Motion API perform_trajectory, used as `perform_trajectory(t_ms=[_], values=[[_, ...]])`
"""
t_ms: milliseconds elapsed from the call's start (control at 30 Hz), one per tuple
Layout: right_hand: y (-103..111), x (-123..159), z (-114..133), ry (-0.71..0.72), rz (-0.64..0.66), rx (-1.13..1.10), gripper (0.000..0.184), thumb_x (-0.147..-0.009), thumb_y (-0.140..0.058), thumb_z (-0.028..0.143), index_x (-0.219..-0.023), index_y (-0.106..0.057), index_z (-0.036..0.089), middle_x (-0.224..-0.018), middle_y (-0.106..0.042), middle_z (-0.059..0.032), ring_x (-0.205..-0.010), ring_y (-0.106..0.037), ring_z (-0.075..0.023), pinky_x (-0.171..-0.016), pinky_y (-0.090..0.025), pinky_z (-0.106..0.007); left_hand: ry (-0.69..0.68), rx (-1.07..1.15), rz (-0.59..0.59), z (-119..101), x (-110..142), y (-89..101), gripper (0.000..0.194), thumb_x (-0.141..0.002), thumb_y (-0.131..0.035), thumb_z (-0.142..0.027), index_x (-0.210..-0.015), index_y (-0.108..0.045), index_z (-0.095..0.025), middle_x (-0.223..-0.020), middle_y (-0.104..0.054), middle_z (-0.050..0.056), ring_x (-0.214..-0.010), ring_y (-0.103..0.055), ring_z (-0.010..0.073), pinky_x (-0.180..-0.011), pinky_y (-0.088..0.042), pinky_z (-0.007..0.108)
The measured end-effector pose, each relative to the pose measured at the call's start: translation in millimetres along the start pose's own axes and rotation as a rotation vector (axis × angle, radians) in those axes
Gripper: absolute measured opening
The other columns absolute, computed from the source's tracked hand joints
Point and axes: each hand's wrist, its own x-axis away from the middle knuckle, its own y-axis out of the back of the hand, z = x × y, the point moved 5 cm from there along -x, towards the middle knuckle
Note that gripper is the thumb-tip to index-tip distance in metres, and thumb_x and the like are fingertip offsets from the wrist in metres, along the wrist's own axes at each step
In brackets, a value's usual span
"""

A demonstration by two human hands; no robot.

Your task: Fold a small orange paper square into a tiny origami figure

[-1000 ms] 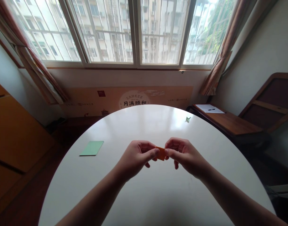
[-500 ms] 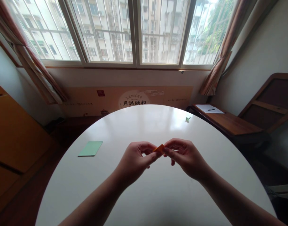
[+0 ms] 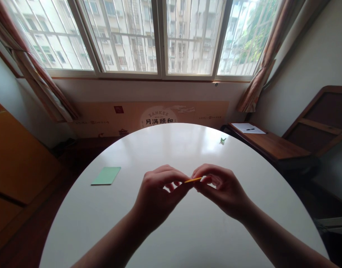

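Observation:
A small piece of folded orange paper [image 3: 193, 180] is held between both hands above the middle of the white table [image 3: 171, 238]. It is turned nearly edge-on, so only a thin orange strip shows. My left hand [image 3: 162, 190] pinches its left end between thumb and fingers. At the other end, the thumb and fingers of my right hand [image 3: 219, 186] are closed on it. The fingertips partly cover the paper, and its full shape is hidden.
Green square paper [image 3: 106, 176] lies on the table to the left. A small green folded figure [image 3: 222, 140] sits near the far right edge. Beyond it, a white sheet [image 3: 247, 128] with a pen rests on a wooden side surface [image 3: 282, 143]. A window spans the back.
The orange paper has tilted from showing a pointed flat face to showing mostly its edge. My left hand has turned and shifted slightly left; the right fingers have curled a little differently.

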Motion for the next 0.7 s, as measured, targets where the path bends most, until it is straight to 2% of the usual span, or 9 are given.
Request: perform_trajectory(t_ms=[167,400,700], values=[[1.2,0.3,2.6,0.064,-0.008,0.0,0.006,-0.091,-0.072,0.025,-0.089,-0.074,0.019,-0.084,-0.071,-0.0048,-0.076,-0.066,-0.0171,-0.066,-0.055,-0.029,-0.064,0.037,-0.014,-1.0,0.3,0.1,0.006,-0.082,-0.078,-0.016,-0.078,-0.08,-0.02,-0.069,-0.074,0.003,-0.061,-0.064,0.0128,-0.053,-0.052,0.019],[0.0,2.8,-0.6,0.038,-0.064,0.0,0.005,-0.09,-0.073,0.024,-0.088,-0.074,0.02,-0.083,-0.072,-0.0045,-0.074,-0.067,-0.0164,-0.065,-0.056,-0.028,0.085,0.137,-0.038,2.4,2.6,-2.9,0.008,-0.083,-0.074,-0.015,-0.079,-0.078,-0.02,-0.07,-0.074,0.001,-0.063,-0.065,0.0124,-0.05,-0.049,0.017],[-2.5,5.4,6.0,0.075,-0.046,-0.041,0.003,-0.088,-0.073,0.018,-0.089,-0.073,0.02,-0.085,-0.071,-0.0039,-0.076,-0.067,-0.0166,-0.065,-0.056,-0.028,0.117,0.186,-0.035,0.3,4.4,-6.4,0.008,-0.08,-0.073,-0.013,-0.077,-0.077,-0.019,-0.073,-0.073,0.002,-0.066,-0.065,0.0134,-0.051,-0.05,0.017]])
